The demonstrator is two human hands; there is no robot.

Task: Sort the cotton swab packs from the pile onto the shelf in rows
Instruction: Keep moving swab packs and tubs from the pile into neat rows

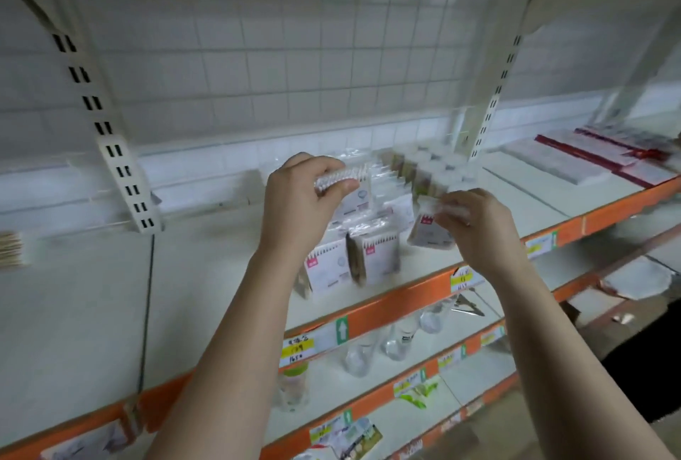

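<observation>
My left hand (298,201) is raised over the white shelf (206,275) and grips a clear cotton swab pack (344,176) by its top edge. My right hand (479,223) holds a second swab pack (427,225) by its upper corner, so the pack hangs tilted. Below and between the hands, several packs with pink labels (353,260) stand upright on the shelf in short rows. More packs (390,201) stand behind them. The whole view is blurred by motion.
Clear round containers (427,168) stand at the back right of the shelf. Flat red-edged packages (604,153) lie further right. A bundle of wooden sticks (11,249) lies at the far left. Orange shelf edges (398,308) carry price tags; bottles (368,349) stand on the shelf below.
</observation>
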